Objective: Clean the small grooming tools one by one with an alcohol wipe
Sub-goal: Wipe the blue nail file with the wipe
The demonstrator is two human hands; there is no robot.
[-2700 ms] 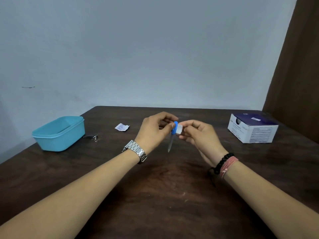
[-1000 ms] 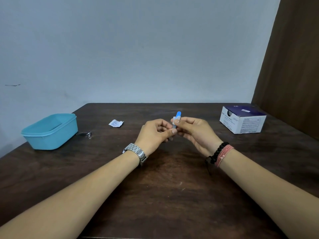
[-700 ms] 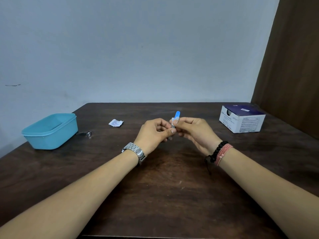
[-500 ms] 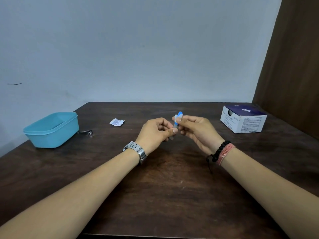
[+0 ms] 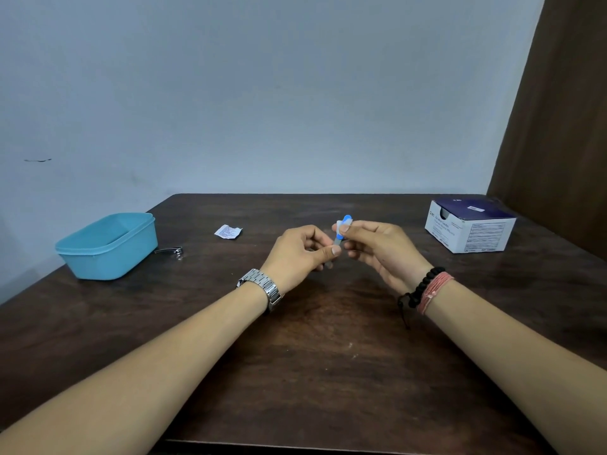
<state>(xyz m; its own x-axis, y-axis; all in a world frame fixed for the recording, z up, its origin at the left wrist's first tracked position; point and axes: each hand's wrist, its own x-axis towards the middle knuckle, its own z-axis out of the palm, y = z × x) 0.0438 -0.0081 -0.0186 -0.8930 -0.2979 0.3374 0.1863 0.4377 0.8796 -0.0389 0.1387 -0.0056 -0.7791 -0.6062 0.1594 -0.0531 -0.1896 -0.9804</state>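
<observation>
Wiping is underway on one tool: the left hand (image 5: 297,254) is pinching the lower end of a small blue-handled tool (image 5: 341,232), fingers curled round it, holding it above the table (image 5: 328,372) mid-frame. The right hand (image 5: 377,246) is pinching the upper part near the blue tip, with a pale wipe (image 5: 339,224) seeming to sit under its fingertips; too small to be certain. Judging by this, the task is sitting mid-way: this tool is being cleaned now, nothing shows it finished.

Nail clippers (image 5: 170,250) are lying on the table just beside the teal tub (image 5: 108,246), not touching either hand; can't tell whether they're already wiped. Tub contents aren't visible from this angle, so the remaining tool count is unknown.

A torn wipe sachet (image 5: 227,231) is lying left of the hands, apart from them. A white and navy box (image 5: 469,224) is sitting at the far right, well apart. Nothing is blocking either hand.
</observation>
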